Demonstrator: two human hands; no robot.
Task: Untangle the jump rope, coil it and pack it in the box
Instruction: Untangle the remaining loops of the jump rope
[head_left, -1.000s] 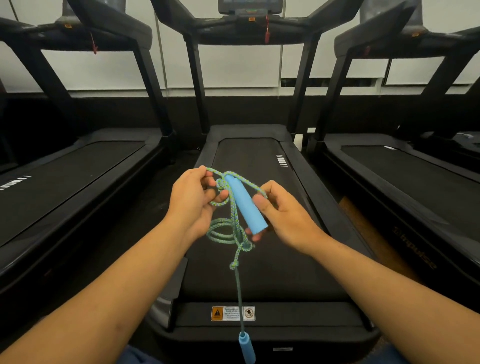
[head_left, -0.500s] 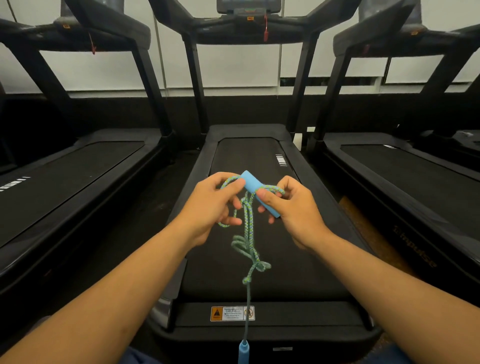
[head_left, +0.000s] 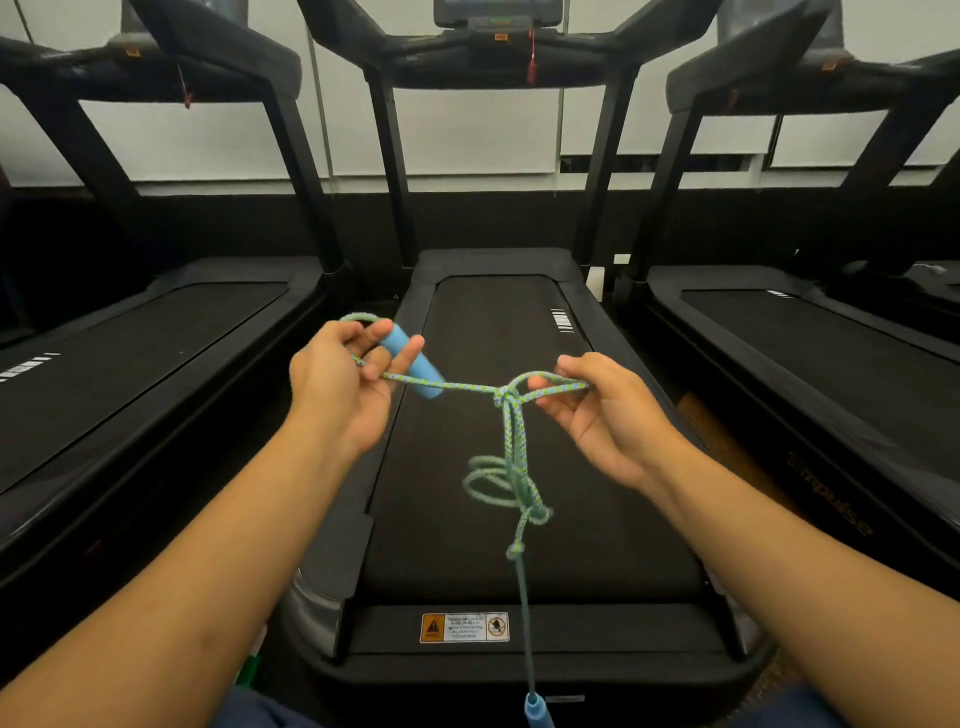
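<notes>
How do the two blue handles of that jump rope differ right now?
The upper blue handle is held in the left hand, tilted, up at hand level; the lower blue handle hangs free and upright at the picture's bottom edge. The upper one shows most of its length; the lower one is cut off. Both are light blue, joined by the tangled green rope.

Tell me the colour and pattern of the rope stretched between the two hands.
Light green rope flecked with blue, a braided speckle; head view.

Two hands (head_left: 337, 387) (head_left: 605, 415), one rope (head_left: 511, 447), three treadmills (head_left: 519, 631) (head_left: 130, 364) (head_left: 831, 364).
</notes>
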